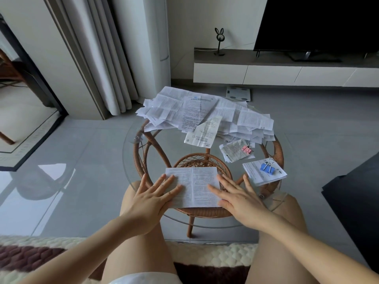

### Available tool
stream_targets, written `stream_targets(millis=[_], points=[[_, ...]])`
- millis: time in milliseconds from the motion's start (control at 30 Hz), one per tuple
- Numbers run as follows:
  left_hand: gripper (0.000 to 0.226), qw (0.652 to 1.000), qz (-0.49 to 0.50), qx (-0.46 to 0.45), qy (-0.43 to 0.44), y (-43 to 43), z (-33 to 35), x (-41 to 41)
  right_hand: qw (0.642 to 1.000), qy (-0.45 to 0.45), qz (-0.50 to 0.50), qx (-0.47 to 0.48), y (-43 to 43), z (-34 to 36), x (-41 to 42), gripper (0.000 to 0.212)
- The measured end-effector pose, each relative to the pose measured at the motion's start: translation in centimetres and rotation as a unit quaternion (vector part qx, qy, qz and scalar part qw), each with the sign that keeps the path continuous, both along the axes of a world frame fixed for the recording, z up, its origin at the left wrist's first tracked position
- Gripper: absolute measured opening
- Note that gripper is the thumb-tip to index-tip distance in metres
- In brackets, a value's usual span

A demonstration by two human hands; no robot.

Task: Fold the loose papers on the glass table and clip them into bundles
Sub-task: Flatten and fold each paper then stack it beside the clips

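Observation:
A printed sheet [194, 181] with a centre crease lies flat on the near part of the round glass table [131, 140]. My left hand [151, 197] presses on its left half with straight, spread fingers. My right hand [238, 197] presses on its right half the same way. A heap of loose printed papers [205, 113] covers the far side of the table. At the right lie two clipped bundles: one [235, 150] with a pink binder clip [247, 149], one [264, 173] with a blue binder clip [267, 167].
The glass top rests on a rattan frame [201, 212] with a woven lower shelf. My bare knees sit under the near edge. A white TV cabinet [266, 74] and a scale [239, 93] stand beyond; curtains are at the left, a dark object at the right.

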State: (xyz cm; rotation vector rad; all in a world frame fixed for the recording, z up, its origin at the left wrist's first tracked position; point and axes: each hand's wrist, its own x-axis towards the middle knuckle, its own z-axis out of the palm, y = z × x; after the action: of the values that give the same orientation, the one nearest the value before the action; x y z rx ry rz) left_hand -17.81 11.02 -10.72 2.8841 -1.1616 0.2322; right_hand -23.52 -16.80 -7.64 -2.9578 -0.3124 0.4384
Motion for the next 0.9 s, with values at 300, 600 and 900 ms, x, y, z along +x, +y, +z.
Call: stream_targets(millis=[300, 600, 900], points=[[0.047, 0.992, -0.076, -0.083, 0.059, -4.6, 1.8, -4.1, 0.997, -0.07, 0.003, -0.039, 1.0, 0.8, -0.6, 0.082], [0.031, 0.983, -0.158, -0.094, 0.014, -4.0, 1.8, -4.9, 0.971, -0.168, 0.166, -0.032, 0.9, 0.6, -3.7, 0.069], [0.021, 0.945, -0.015, -0.31, 0.106, -3.5, 5.8, -4.1, 0.962, -0.101, 0.009, 0.254, 2.1, 2.5, -2.2, 0.032]])
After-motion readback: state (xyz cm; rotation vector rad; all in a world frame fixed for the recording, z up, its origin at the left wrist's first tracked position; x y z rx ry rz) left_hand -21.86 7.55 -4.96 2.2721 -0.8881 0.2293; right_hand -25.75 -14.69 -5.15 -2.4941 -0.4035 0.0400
